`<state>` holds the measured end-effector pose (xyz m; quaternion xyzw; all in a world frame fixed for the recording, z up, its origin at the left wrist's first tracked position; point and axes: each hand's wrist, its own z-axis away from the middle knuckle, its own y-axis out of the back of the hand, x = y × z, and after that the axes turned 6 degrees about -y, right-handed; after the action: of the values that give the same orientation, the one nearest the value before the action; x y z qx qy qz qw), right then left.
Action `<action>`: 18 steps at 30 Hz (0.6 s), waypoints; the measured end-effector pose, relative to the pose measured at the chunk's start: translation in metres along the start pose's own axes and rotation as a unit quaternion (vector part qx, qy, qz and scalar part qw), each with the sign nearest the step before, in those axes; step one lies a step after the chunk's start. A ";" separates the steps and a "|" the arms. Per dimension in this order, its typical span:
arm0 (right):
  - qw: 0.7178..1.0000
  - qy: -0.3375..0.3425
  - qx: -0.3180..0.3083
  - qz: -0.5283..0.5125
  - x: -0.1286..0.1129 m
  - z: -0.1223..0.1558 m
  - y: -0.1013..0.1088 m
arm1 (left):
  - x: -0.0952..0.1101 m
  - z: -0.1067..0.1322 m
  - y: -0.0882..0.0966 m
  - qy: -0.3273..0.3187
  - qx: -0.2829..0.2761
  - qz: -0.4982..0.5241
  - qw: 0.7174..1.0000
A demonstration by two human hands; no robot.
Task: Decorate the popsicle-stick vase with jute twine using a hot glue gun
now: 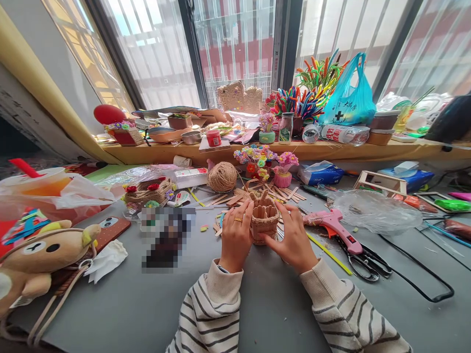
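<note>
Blue bag (348, 100) and red ball (109, 114) noted well apart on sill (165, 152); bottle (345, 134) laid before bag. On counter (128, 314), plush bear (55, 252) placed beside phone (115, 227); tissue packs (323, 175) seen near sill.

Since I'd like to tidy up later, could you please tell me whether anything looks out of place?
Yes, a little: sticks lie scattered rather than stacked behind the basket, a bottle lies on its side on the sill, and a crumpled tissue sits like litter beside the plush bear.
</note>
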<state>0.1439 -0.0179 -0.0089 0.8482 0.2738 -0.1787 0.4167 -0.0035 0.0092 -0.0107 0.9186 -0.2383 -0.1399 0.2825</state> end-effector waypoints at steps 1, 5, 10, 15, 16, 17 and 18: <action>1.000 -0.002 0.003 0.001 -0.001 0.001 -0.001 | 0.000 0.000 0.000 0.000 0.001 0.000 1.000; 0.999 -0.017 0.019 0.023 -0.006 0.003 -0.006 | 0.000 0.000 0.000 0.002 0.000 0.008 1.000; 0.999 -0.020 0.020 0.031 -0.010 0.003 -0.006 | 0.000 0.000 0.000 -0.001 0.004 -0.005 1.000; 1.000 -0.010 0.010 0.020 -0.007 0.001 -0.002 | 0.000 0.001 -0.001 -0.004 0.007 -0.003 1.000; 1.000 -0.007 0.006 0.020 -0.006 0.001 -0.001 | 0.000 0.001 -0.001 -0.004 0.007 0.000 1.000; 1.000 -0.005 0.001 0.022 -0.006 0.000 0.000 | 0.000 0.001 -0.001 -0.004 0.006 0.004 1.000; 1.000 -0.003 -0.003 0.022 -0.005 0.000 0.001 | 0.000 0.001 -0.001 -0.003 0.006 0.007 1.000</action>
<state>0.1404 -0.0198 -0.0058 0.8524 0.2540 -0.1708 0.4240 -0.0036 0.0094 -0.0118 0.9180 -0.2469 -0.1394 0.2772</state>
